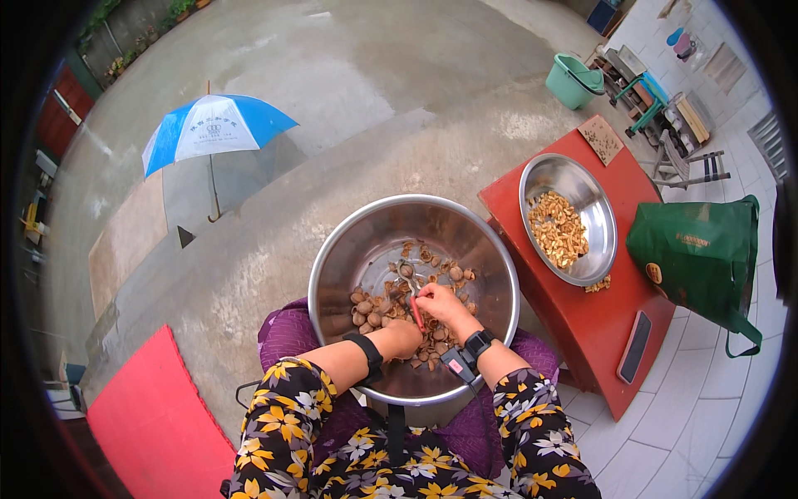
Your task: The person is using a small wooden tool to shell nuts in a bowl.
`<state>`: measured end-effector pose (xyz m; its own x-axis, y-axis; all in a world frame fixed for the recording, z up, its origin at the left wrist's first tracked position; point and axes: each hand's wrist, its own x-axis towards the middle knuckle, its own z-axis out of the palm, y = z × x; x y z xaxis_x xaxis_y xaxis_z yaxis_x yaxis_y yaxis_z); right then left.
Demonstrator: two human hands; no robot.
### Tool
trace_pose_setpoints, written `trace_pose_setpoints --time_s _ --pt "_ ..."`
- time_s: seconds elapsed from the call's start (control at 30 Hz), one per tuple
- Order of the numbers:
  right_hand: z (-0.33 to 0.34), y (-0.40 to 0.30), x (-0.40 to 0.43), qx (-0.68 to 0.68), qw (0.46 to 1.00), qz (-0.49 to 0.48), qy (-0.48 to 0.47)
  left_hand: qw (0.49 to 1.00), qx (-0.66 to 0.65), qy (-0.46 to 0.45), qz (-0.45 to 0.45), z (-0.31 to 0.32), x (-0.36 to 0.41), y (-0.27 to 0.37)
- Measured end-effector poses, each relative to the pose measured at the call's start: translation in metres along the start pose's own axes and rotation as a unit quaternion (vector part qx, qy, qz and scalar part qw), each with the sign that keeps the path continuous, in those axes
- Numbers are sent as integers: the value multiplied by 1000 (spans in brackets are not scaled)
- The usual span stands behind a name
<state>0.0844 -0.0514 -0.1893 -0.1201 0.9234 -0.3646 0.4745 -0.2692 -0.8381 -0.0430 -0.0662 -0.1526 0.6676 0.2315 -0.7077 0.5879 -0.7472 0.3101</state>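
Observation:
A deep stainless steel basin (321,268) sits between my knees, with whole walnuts (368,309) and cracked walnut shells (436,349) in it. My right hand (446,305) grips a metal nutcracker (416,312) by its red handle. The jaws point away from me, and a walnut (406,271) shows at them. Low in the basin, my left hand (404,338) is curled beside the handle's lower end, over the walnuts. Its fingers are mostly hidden, so whether it holds anything is unclear.
On a red table (561,312) at right stand a steel bowl (598,218) of walnut kernels (558,231), a phone (634,346) and a piece of cardboard (601,138). A green bag (692,256) is beyond. An open umbrella (215,128) and a red board (156,418) lie left.

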Motion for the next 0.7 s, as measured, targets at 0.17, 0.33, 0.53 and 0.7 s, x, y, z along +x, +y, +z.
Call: trace_pose_setpoints --time_s 0.17,0.33,0.53,0.7 --pt "-16 -17 3 142 989 22 35 999 3 27 -18 -25 -6 -8" --pt "-35 -55 -20 132 991 -22 18 989 -79 110 -61 -45 -16 -19" --pt "-48 -65 -50 344 939 -4 22 656 -671 345 -8 -68 -28 -59" --pt "-36 -75 -54 423 905 -33 -12 482 -821 272 143 -75 -41 -49"
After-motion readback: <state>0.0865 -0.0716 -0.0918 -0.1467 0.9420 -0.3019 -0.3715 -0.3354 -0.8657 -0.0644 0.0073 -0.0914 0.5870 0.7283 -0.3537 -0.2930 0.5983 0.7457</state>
